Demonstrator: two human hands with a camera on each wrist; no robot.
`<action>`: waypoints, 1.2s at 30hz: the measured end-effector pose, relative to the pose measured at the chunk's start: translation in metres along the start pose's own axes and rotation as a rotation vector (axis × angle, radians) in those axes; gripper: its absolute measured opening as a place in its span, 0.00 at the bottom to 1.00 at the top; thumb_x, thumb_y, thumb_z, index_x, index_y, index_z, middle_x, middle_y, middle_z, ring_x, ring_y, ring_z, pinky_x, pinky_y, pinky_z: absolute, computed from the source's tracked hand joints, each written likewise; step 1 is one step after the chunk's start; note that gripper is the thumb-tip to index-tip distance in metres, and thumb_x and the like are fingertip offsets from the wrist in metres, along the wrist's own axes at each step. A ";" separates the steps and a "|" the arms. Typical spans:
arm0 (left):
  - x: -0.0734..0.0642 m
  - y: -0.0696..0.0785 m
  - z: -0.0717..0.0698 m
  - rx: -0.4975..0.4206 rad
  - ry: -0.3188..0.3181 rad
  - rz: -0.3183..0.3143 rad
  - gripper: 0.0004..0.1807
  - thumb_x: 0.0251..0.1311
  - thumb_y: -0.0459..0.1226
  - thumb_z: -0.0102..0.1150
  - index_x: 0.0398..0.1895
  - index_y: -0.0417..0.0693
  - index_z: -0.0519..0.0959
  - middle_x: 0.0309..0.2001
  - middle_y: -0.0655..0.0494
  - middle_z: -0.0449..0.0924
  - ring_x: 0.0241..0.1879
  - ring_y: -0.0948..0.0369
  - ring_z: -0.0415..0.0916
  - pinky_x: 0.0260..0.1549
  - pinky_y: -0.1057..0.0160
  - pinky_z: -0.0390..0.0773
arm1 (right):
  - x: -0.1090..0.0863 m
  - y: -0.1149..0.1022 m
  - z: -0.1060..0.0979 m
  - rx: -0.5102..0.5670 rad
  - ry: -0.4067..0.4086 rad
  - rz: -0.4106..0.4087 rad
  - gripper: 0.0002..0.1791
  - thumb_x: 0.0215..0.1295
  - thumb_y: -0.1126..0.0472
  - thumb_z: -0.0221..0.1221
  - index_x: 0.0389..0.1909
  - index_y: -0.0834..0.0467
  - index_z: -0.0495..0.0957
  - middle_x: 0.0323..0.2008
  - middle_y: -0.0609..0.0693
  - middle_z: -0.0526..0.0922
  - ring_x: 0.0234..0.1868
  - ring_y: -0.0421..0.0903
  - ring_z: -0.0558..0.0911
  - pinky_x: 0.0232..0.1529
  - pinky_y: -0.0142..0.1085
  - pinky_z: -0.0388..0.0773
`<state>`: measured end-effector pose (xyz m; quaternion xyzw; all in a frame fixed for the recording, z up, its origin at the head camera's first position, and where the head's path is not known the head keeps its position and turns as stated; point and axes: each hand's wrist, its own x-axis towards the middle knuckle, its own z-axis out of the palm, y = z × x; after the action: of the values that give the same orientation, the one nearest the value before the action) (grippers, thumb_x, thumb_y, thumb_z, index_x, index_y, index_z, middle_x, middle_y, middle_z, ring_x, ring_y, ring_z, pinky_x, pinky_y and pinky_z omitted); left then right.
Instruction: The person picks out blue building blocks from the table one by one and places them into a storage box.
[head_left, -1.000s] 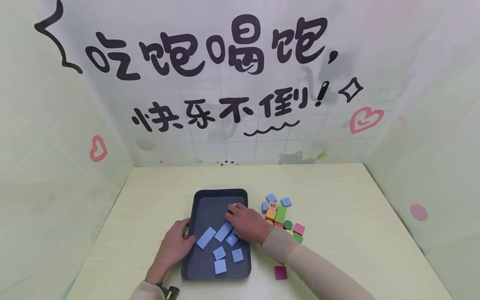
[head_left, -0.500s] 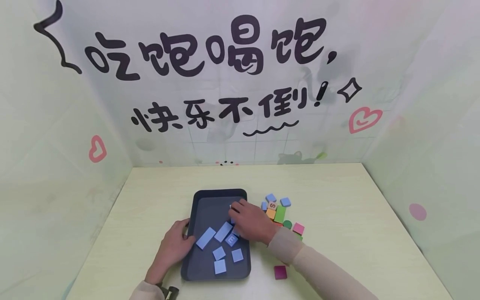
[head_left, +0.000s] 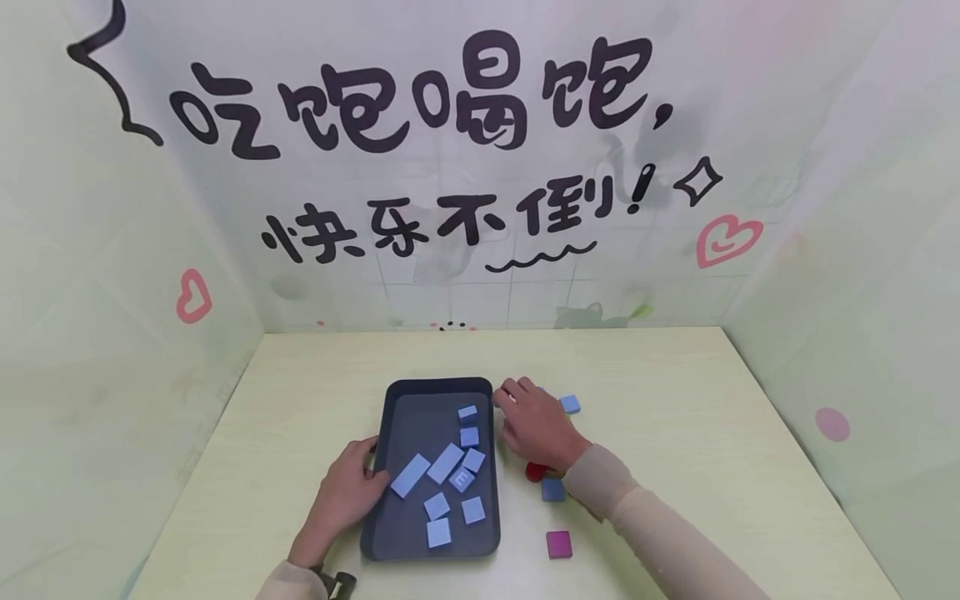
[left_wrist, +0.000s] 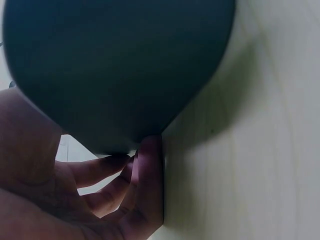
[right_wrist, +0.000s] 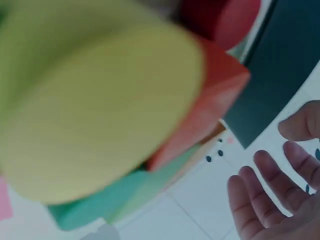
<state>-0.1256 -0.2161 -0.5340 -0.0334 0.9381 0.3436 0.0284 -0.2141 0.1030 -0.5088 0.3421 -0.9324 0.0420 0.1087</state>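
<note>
A dark rectangular tray [head_left: 438, 386] holds several blue blocks [head_left: 439, 533], one marked with an E [head_left: 462, 477]. At the tray's left side my left hand [head_left: 345, 492] grips the rim; in the left wrist view its fingers [left_wrist: 150, 180] curl against the outer wall. My right hand [head_left: 540, 425] is over the block pile just right of the tray, fingers loosely spread with nothing in them, and covers most of the pile in the head view. The right wrist view has a yellow round block [right_wrist: 105, 120], an orange-red block [right_wrist: 220, 95] and a green block [right_wrist: 95, 197] close up.
Beyond the right hand lies a blue block [head_left: 570, 404]. Nearer are a red block [head_left: 536, 472], another blue block [head_left: 552, 489] and a magenta block [head_left: 559, 544]. A printed curtain wall [head_left: 480, 300] stands behind the table.
My right hand has left the blue blocks at the tray's right side and moved right over the pile. A blue block now shows upright near the tray's upper right. The left hand stays put.
</note>
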 end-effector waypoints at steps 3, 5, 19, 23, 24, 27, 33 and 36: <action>0.000 0.000 0.000 -0.006 0.001 -0.001 0.34 0.66 0.35 0.65 0.74 0.29 0.74 0.60 0.40 0.80 0.42 0.55 0.78 0.38 0.53 0.78 | -0.002 0.002 0.004 -0.017 -0.039 0.028 0.15 0.72 0.59 0.68 0.56 0.56 0.80 0.50 0.50 0.80 0.48 0.48 0.77 0.53 0.38 0.82; -0.001 0.000 0.000 -0.008 0.001 -0.001 0.33 0.67 0.35 0.65 0.74 0.30 0.74 0.61 0.39 0.80 0.42 0.55 0.79 0.38 0.53 0.79 | -0.003 0.003 0.007 -0.027 -0.059 0.046 0.15 0.72 0.60 0.67 0.56 0.56 0.79 0.49 0.51 0.80 0.48 0.48 0.76 0.52 0.38 0.81; -0.001 0.000 0.000 -0.005 -0.004 -0.004 0.34 0.67 0.35 0.64 0.74 0.30 0.74 0.60 0.40 0.79 0.41 0.56 0.77 0.37 0.54 0.77 | -0.005 0.006 0.016 -0.121 -0.134 0.037 0.19 0.64 0.62 0.73 0.52 0.57 0.78 0.41 0.51 0.78 0.39 0.49 0.75 0.47 0.40 0.77; -0.001 0.000 0.001 -0.005 -0.003 -0.005 0.34 0.67 0.35 0.64 0.74 0.30 0.74 0.60 0.40 0.79 0.41 0.56 0.77 0.37 0.54 0.77 | -0.004 0.006 0.018 -0.137 -0.165 0.041 0.19 0.65 0.61 0.73 0.54 0.57 0.79 0.42 0.51 0.78 0.40 0.48 0.75 0.49 0.41 0.77; -0.002 0.001 0.001 -0.006 -0.003 -0.005 0.34 0.67 0.35 0.64 0.74 0.30 0.74 0.60 0.40 0.79 0.41 0.55 0.77 0.37 0.54 0.77 | -0.003 0.006 0.019 -0.140 -0.171 0.044 0.19 0.65 0.61 0.73 0.54 0.57 0.79 0.42 0.51 0.78 0.40 0.48 0.75 0.49 0.41 0.78; -0.002 0.001 0.000 -0.010 -0.003 -0.007 0.34 0.67 0.35 0.64 0.74 0.30 0.73 0.60 0.39 0.79 0.41 0.55 0.77 0.37 0.54 0.77 | -0.002 0.005 0.022 -0.144 -0.180 0.049 0.19 0.67 0.61 0.73 0.55 0.56 0.80 0.43 0.51 0.79 0.41 0.48 0.76 0.50 0.41 0.78; -0.002 0.001 0.000 -0.015 -0.001 -0.004 0.34 0.67 0.35 0.64 0.74 0.29 0.74 0.61 0.39 0.79 0.41 0.55 0.78 0.37 0.54 0.78 | -0.001 0.003 0.024 -0.137 -0.165 0.047 0.16 0.69 0.61 0.72 0.54 0.56 0.81 0.43 0.51 0.80 0.41 0.49 0.77 0.49 0.42 0.79; -0.001 0.000 0.001 -0.012 0.000 -0.002 0.33 0.67 0.35 0.64 0.74 0.30 0.74 0.61 0.39 0.79 0.41 0.55 0.78 0.36 0.54 0.78 | -0.001 0.003 0.023 -0.131 -0.158 0.046 0.15 0.71 0.61 0.71 0.54 0.55 0.81 0.44 0.51 0.81 0.41 0.49 0.77 0.49 0.42 0.79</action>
<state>-0.1242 -0.2155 -0.5344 -0.0347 0.9359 0.3494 0.0284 -0.2193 0.1021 -0.5315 0.3150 -0.9464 -0.0436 0.0560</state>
